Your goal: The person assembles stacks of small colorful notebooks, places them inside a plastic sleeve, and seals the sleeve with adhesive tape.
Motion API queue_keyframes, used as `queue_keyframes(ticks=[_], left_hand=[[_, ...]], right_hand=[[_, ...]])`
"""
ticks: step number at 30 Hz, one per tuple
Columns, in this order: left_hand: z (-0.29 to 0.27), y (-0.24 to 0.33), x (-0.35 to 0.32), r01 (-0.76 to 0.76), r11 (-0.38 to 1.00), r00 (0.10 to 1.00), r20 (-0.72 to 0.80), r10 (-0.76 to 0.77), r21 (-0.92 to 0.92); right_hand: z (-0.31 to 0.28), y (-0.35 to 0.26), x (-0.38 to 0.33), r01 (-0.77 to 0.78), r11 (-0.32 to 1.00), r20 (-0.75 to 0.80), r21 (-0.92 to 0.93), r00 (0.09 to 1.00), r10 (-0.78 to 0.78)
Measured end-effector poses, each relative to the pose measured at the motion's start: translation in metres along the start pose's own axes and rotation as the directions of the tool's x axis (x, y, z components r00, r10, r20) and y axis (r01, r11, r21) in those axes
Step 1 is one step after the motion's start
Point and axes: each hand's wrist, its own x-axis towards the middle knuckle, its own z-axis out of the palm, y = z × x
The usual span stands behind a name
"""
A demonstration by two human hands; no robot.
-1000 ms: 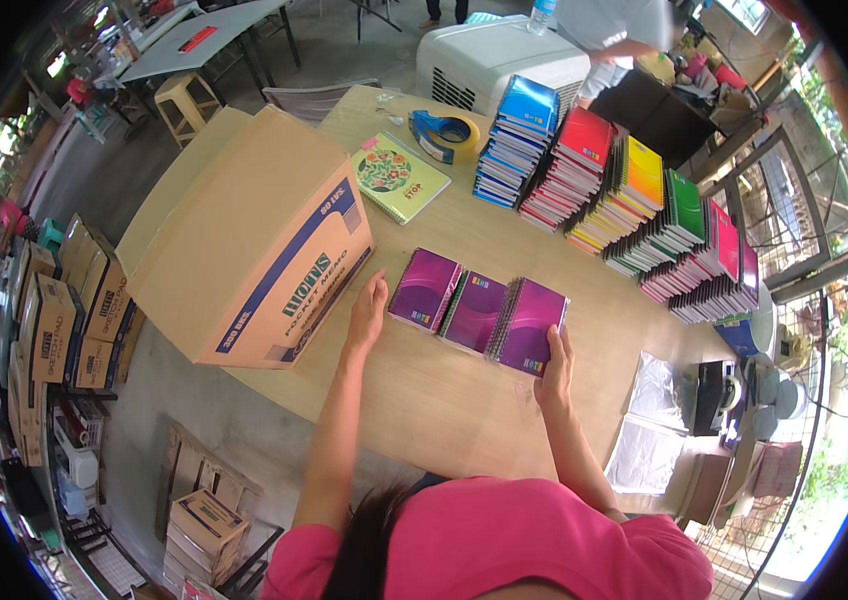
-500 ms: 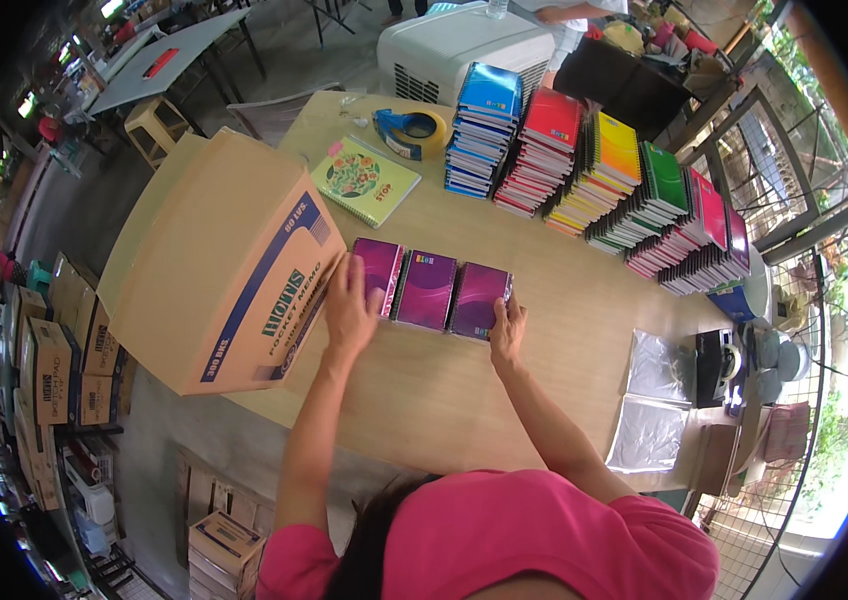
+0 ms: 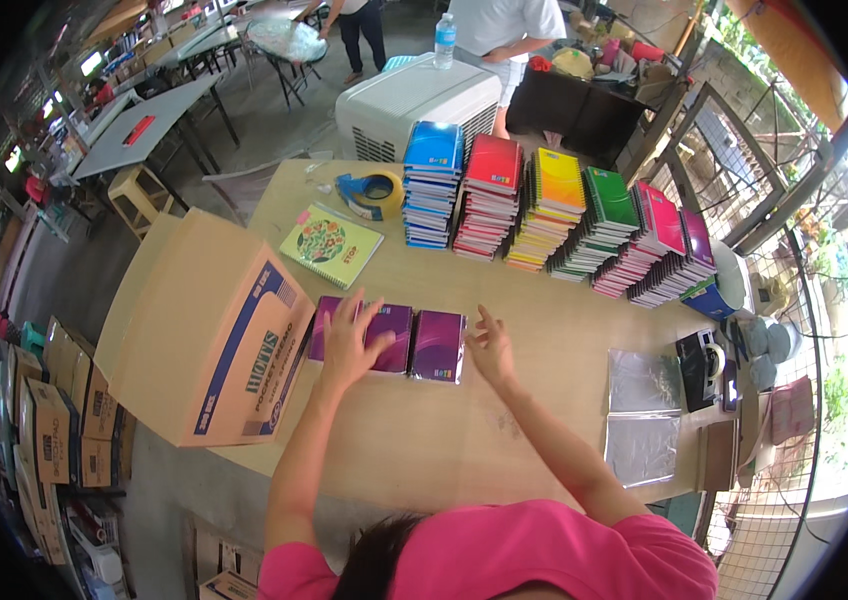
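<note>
Three purple notebooks [image 3: 394, 340] are laid side by side on the table [image 3: 464, 430], just beside a cardboard box [image 3: 209, 335]. The left hand [image 3: 349, 340] is spread flat on the leftmost two, nothing gripped. The right hand [image 3: 491, 345] is open, fingertips at the rightmost one's edge. Coloured notebook stacks [image 3: 554, 215] are ranged behind.

Left arm: stretched forward from the lower edge, nearly straight.
Left hand [image 3: 347, 338]: palm down, fingers spread.
Right arm: bent, angled forward and inward.
Right hand [image 3: 490, 346]: palm down, fingers loosely spread, grasping nothing.
</note>
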Motion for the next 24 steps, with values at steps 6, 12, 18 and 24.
queue_keyframes(ticks=[6, 12, 18, 24], left_hand=[[-0.005, 0.033, 0.210, -0.189, 0.964, 0.883, -0.462, 0.084, -0.187], [-0.007, 0.024, 0.346, 0.156, 0.984, 0.936, -0.306, -0.175, -0.087], [-0.006, 0.024, 0.369, 0.240, 0.964, 0.970, 0.070, -0.233, -0.116], [-0.003, 0.007, 0.375, 0.247, 0.945, 0.967, -0.008, -0.255, -0.216]], right_hand=[[-0.129, -0.097, 0.065, 0.220, 0.973, 0.273, -0.064, 0.942, -0.195], [-0.171, -0.141, 0.117, 0.506, 0.821, 0.652, -0.265, 0.722, -0.234], [-0.177, -0.131, 0.224, 0.329, 0.922, 0.304, -0.203, 0.916, -0.260], [-0.117, -0.167, 0.331, 0.286, 0.870, 0.200, -0.402, 0.955, -0.221]])
